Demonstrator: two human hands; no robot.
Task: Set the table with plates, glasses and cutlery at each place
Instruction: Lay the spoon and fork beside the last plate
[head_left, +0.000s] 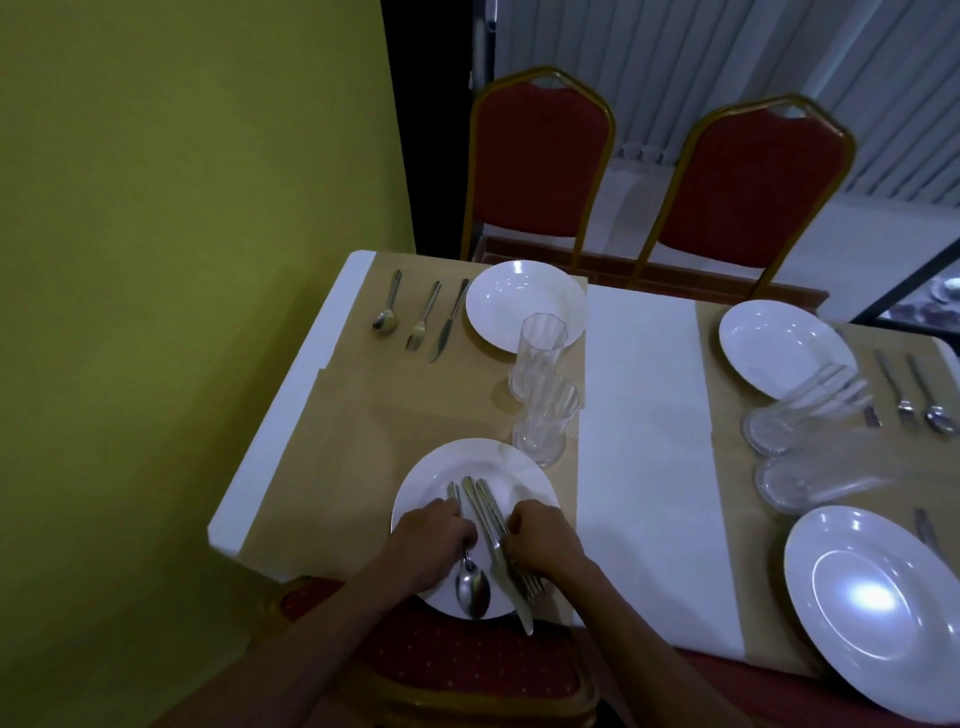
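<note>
Both forearms reach in from the near edge over the near plate (467, 465). The left grip (434, 540) curls round a spoon (472, 590). The right grip (540, 540) holds a knife (501, 556) and fork (532, 584) together. Two upright glasses (545, 421) stand on the bench (644, 415) just past the plate's far right rim. The cutlery runs near-to-far, slightly slanted: handles point away, while the bowl, blade tip and tines point toward the person.

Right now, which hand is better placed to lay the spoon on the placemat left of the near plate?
Left. The left hand grips the spoon on the left side of the near plate, nearest that placemat; the right hand holds the fork beside the knife.
</note>
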